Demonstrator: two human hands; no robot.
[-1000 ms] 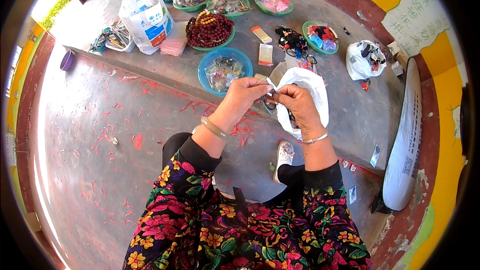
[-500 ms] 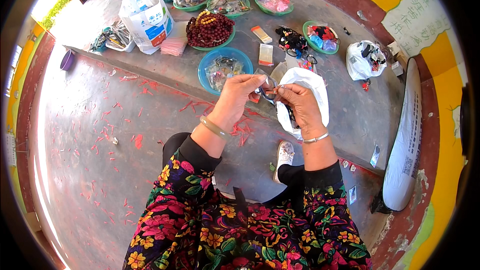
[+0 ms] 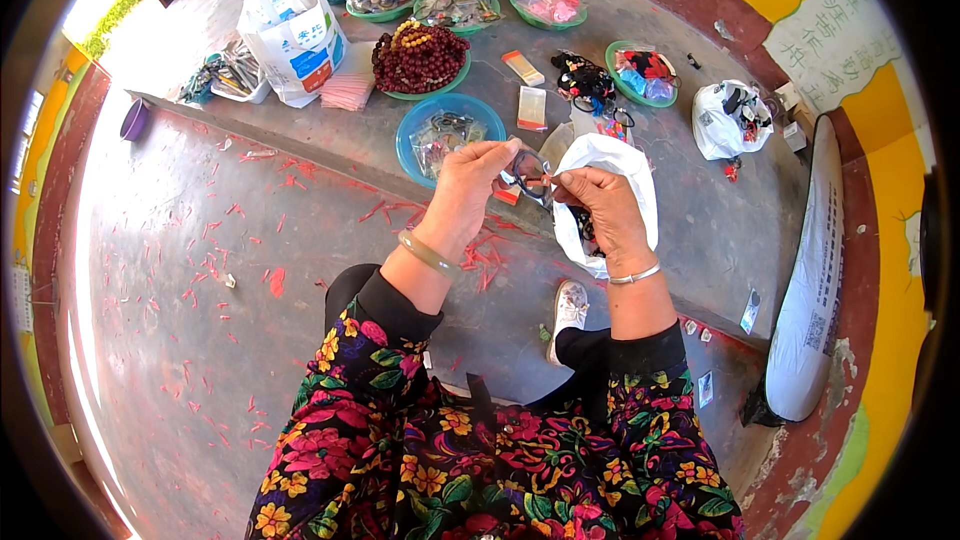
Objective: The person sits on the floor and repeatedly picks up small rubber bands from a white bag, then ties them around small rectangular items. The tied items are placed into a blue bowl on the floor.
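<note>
Above a white plastic bag (image 3: 642, 178) my two hands meet. My left hand (image 3: 468, 178) pinches a dark loop that looks like a hair tie (image 3: 521, 168), apparently with a small clear packet around it; the packet's edges are hard to make out. With its fingertips closed, my right hand (image 3: 607, 208) grips the near side of the loop, at a small reddish-orange bit. Dark loops show inside the white bag below. Just left of it, a blue bowl (image 3: 408, 152) holds several clear packets with dark bands inside.
Green and blue bowls of packets crowd the back. Maroon beads (image 3: 420, 62) fill one bowl. A tall white bag (image 3: 295, 45) stands left, beside pink sheets (image 3: 347, 90). Black bands (image 3: 583, 80) and another white bag (image 3: 718, 120) lie right. Red scraps litter the floor.
My left hand has risen slightly, and its fingers have shifted on the loop. The dark loop now shows wider between my hands. My right hand has barely moved.
</note>
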